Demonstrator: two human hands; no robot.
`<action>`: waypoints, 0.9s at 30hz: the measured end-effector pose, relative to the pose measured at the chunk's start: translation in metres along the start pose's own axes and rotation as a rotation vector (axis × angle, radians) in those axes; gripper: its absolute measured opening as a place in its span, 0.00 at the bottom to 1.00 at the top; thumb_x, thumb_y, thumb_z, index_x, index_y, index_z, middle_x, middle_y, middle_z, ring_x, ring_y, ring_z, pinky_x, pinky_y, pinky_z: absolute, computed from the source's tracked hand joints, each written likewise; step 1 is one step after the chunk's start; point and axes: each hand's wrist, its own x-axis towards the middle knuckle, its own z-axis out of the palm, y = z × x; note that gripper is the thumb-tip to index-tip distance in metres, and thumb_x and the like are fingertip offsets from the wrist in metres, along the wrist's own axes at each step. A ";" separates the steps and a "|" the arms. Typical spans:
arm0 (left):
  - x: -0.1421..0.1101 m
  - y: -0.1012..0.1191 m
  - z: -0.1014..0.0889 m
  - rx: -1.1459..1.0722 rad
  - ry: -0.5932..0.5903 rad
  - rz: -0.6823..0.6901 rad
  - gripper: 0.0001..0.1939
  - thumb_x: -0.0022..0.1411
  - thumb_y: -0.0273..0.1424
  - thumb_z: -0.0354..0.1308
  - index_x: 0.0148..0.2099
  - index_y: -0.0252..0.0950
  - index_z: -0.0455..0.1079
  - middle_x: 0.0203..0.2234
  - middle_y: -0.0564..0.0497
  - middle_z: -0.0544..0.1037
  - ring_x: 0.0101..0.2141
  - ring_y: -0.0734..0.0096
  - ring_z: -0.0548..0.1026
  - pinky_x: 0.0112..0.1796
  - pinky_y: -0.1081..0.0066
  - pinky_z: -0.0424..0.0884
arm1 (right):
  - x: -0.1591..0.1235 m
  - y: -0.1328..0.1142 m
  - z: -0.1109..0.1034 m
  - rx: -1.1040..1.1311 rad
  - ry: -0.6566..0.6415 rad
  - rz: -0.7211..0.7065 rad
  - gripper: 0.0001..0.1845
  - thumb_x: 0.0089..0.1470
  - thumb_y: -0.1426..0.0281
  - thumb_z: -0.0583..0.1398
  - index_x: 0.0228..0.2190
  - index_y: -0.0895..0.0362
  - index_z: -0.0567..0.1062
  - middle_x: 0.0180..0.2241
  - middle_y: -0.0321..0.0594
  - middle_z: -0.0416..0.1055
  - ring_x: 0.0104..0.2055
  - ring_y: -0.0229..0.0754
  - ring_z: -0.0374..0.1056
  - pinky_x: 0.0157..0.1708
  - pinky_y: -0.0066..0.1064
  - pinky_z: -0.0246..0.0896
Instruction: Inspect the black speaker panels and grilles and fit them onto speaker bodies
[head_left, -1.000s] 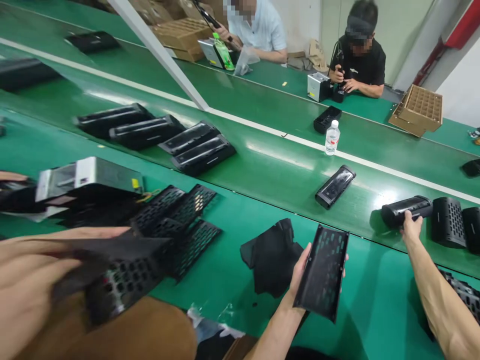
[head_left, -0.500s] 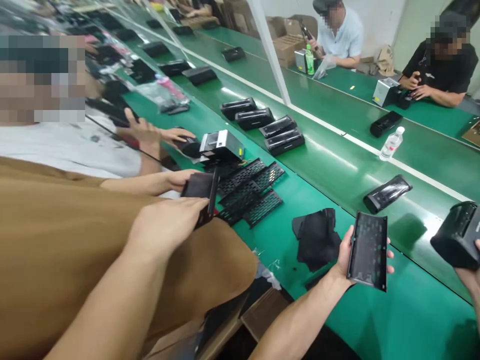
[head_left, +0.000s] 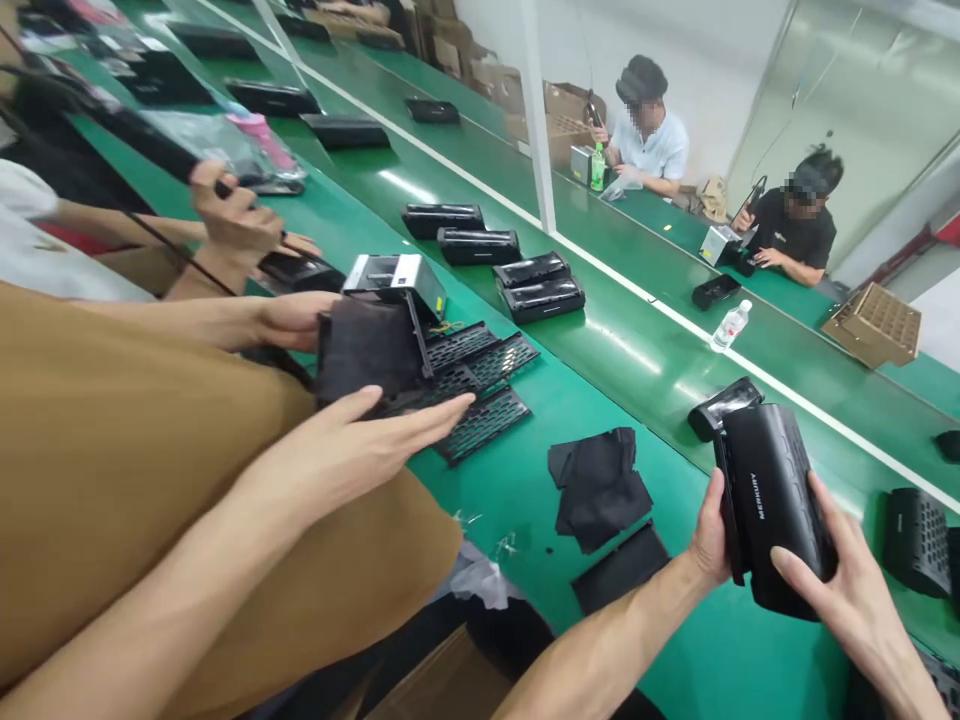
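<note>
black casing (head_left: 772,510) with the word mercury printed along its side sits between the two hands. by my judgement, the step in hand is handling and checking this casing, and it does not look set down yet. the next move seems to call for a steady hold on both long sides, because the surface looks smooth.

left hand (head_left: 709,530) is curved against the near edge of the casing, and it holds it with palm and thumb. right hand (head_left: 851,600) is not wide open: it wraps the other side, with its fingers (head_left: 862,570) spread on the casing. so both hands hold the same thing, lifted above the green conveyor belt (head_left: 750,650).

just left of the left hand lie black cloth pieces (head_left: 600,490) and, nearer to the hand, a flat black panel (head_left: 621,568). just beyond the casing is a smaller black case in glossy wrap (head_left: 724,405). right of the right hand, another black casing with perforated side (head_left: 919,540) stands on the belt. far to the left, a co-worker's hand (head_left: 289,320) touches a dark piece (head_left: 367,345) above perforated black panels (head_left: 480,425).
</note>
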 end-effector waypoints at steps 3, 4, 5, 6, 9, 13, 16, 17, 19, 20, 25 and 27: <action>-0.004 0.000 0.001 0.022 0.002 0.006 0.40 0.57 0.70 0.56 0.51 0.43 0.86 0.49 0.45 0.86 0.67 0.35 0.70 0.62 0.50 0.69 | -0.003 -0.008 0.002 -0.030 0.006 -0.042 0.55 0.55 0.46 0.68 0.76 0.45 0.55 0.60 0.50 0.68 0.62 0.64 0.71 0.59 0.54 0.70; -0.005 0.000 0.000 0.028 -0.003 0.007 0.40 0.58 0.69 0.56 0.50 0.43 0.86 0.48 0.46 0.86 0.66 0.35 0.71 0.63 0.49 0.68 | -0.005 -0.012 0.004 -0.039 0.024 -0.053 0.55 0.55 0.45 0.67 0.76 0.45 0.55 0.59 0.50 0.68 0.61 0.64 0.71 0.59 0.54 0.70; -0.005 0.000 -0.001 0.034 -0.006 0.005 0.39 0.58 0.69 0.56 0.49 0.43 0.86 0.46 0.46 0.86 0.66 0.34 0.71 0.63 0.49 0.68 | -0.008 -0.016 0.006 -0.048 0.044 -0.059 0.54 0.56 0.45 0.67 0.76 0.45 0.55 0.58 0.49 0.69 0.60 0.64 0.72 0.58 0.54 0.70; -0.006 0.000 -0.002 0.039 -0.003 0.002 0.39 0.58 0.69 0.55 0.48 0.43 0.86 0.44 0.46 0.86 0.65 0.34 0.72 0.63 0.48 0.68 | -0.009 -0.019 0.007 -0.058 0.062 -0.059 0.54 0.57 0.45 0.66 0.76 0.44 0.55 0.58 0.49 0.69 0.59 0.64 0.73 0.58 0.55 0.70; -0.007 0.002 -0.004 0.046 0.029 -0.021 0.37 0.59 0.67 0.56 0.48 0.43 0.86 0.41 0.44 0.87 0.62 0.33 0.75 0.59 0.46 0.71 | -0.009 -0.019 0.008 -0.080 0.038 -0.032 0.53 0.56 0.44 0.65 0.76 0.45 0.56 0.56 0.50 0.69 0.57 0.64 0.74 0.56 0.56 0.71; -0.007 0.003 -0.005 0.019 0.023 -0.018 0.35 0.62 0.64 0.57 0.49 0.41 0.86 0.40 0.43 0.87 0.60 0.34 0.77 0.57 0.47 0.73 | -0.004 -0.009 0.004 -0.088 -0.032 -0.019 0.55 0.55 0.45 0.67 0.76 0.44 0.55 0.58 0.49 0.69 0.60 0.64 0.72 0.57 0.55 0.70; -0.005 0.002 -0.004 -0.006 -0.009 0.010 0.34 0.65 0.62 0.57 0.49 0.39 0.86 0.43 0.43 0.87 0.62 0.35 0.75 0.59 0.48 0.72 | -0.003 -0.007 0.000 -0.099 -0.040 -0.011 0.55 0.57 0.46 0.66 0.77 0.44 0.52 0.60 0.49 0.69 0.61 0.64 0.71 0.58 0.54 0.69; -0.004 0.001 -0.002 -0.011 -0.018 0.013 0.34 0.65 0.62 0.57 0.49 0.39 0.86 0.46 0.44 0.87 0.64 0.35 0.73 0.60 0.49 0.71 | -0.004 -0.007 -0.001 -0.102 -0.040 -0.009 0.55 0.58 0.46 0.66 0.77 0.44 0.51 0.60 0.50 0.68 0.62 0.64 0.71 0.59 0.54 0.69; -0.002 0.001 0.000 -0.005 -0.027 0.011 0.35 0.65 0.63 0.56 0.50 0.38 0.86 0.50 0.45 0.86 0.66 0.36 0.71 0.61 0.50 0.71 | -0.005 -0.010 -0.004 -0.107 -0.034 -0.012 0.55 0.59 0.46 0.66 0.77 0.44 0.50 0.61 0.50 0.68 0.63 0.65 0.69 0.60 0.55 0.68; -0.001 0.002 0.002 0.006 -0.027 0.008 0.36 0.66 0.63 0.55 0.51 0.38 0.86 0.51 0.46 0.86 0.66 0.36 0.71 0.62 0.50 0.71 | -0.006 -0.011 -0.005 -0.110 -0.029 -0.014 0.55 0.59 0.46 0.65 0.77 0.44 0.50 0.61 0.51 0.67 0.64 0.65 0.68 0.61 0.55 0.67; 0.000 0.005 0.007 0.151 0.012 0.019 0.37 0.72 0.62 0.44 0.52 0.41 0.85 0.39 0.49 0.87 0.57 0.41 0.80 0.50 0.45 0.80 | -0.012 -0.020 -0.010 -0.128 -0.049 0.009 0.54 0.60 0.44 0.64 0.77 0.44 0.49 0.62 0.51 0.66 0.66 0.66 0.66 0.63 0.59 0.64; 0.000 0.005 0.009 0.226 0.056 0.001 0.39 0.75 0.59 0.38 0.53 0.42 0.84 0.33 0.49 0.86 0.51 0.45 0.84 0.43 0.48 0.83 | -0.015 -0.026 -0.009 -0.133 -0.044 0.020 0.54 0.60 0.44 0.63 0.77 0.45 0.49 0.62 0.52 0.65 0.66 0.66 0.66 0.63 0.60 0.64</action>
